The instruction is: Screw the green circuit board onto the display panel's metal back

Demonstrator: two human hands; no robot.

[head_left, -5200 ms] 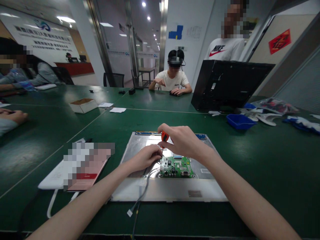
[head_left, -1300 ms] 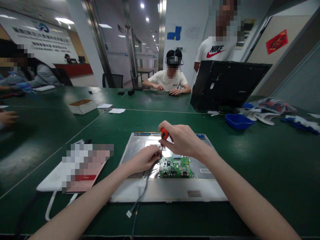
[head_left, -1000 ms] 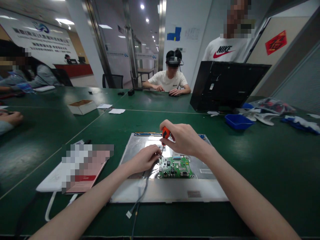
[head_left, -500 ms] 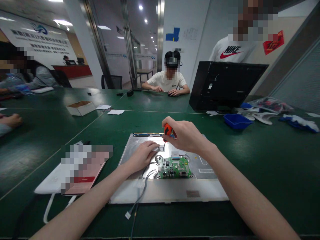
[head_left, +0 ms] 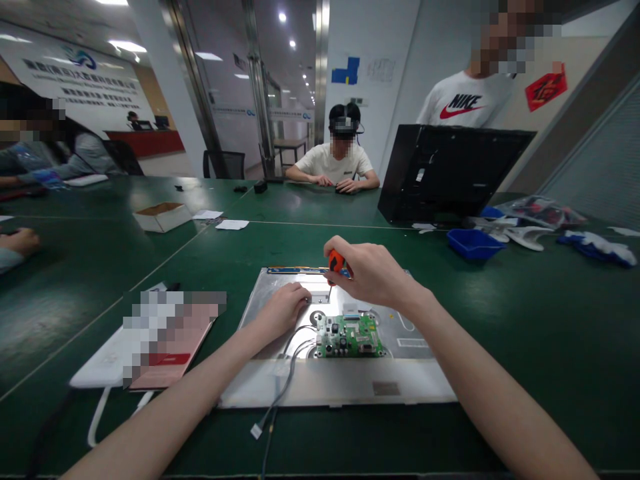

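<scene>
My right hand [head_left: 373,270] is closed around the orange and black handle of a screwdriver [head_left: 336,261], held upright with its thin shaft pointing down at a small metal bracket on the display panel [head_left: 300,383]. The panel lies flat, its silvery back facing up. Beside the bracket, my left hand [head_left: 285,307] rests low over the panel with fingers curled together; a small dark spot shows at the fingertips, too small to name. Nearer to me, a green circuit board [head_left: 347,335] sits on the panel. Grey cables [head_left: 291,373] run from its left side over the front edge to a white plug.
At left lie a white device [head_left: 95,363] and a pinkish phone-like slab [head_left: 173,370] with white cables. Farther off are an open cardboard box [head_left: 163,217], a black monitor housing [head_left: 455,173] and a blue tray [head_left: 475,244]. Other people are around the table.
My left hand has drawn back slightly to the left, its fingers curling in and uncovering more of the bracket. My right hand and the screwdriver have stayed almost in place.
</scene>
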